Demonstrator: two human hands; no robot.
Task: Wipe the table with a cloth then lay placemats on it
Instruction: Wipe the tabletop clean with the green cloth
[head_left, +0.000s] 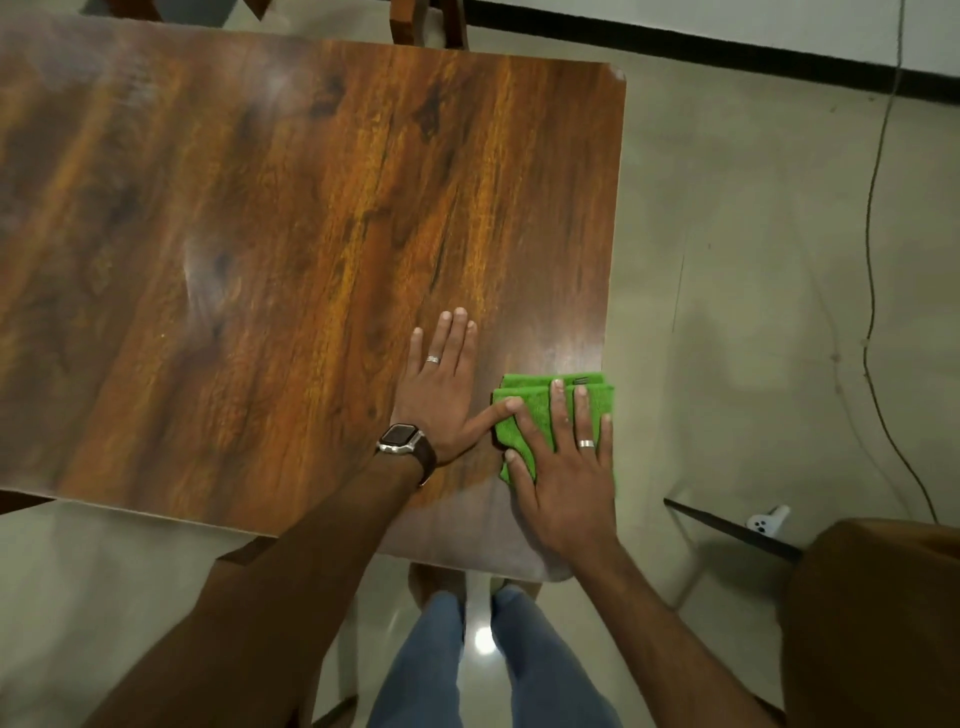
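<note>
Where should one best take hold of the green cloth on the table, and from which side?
Probably at the folded far edge of the green cloth, reached from above. It lies flat at the right edge of the table, the right hand spread over its near part, so only that stacked edge is free to pinch.

Cloth (540, 410) bright green. Table (260, 234) brown-orange, dark wood-grain streaks. Watch strap (423, 457) dark brown. Trousers (519, 670) blue.
</note>
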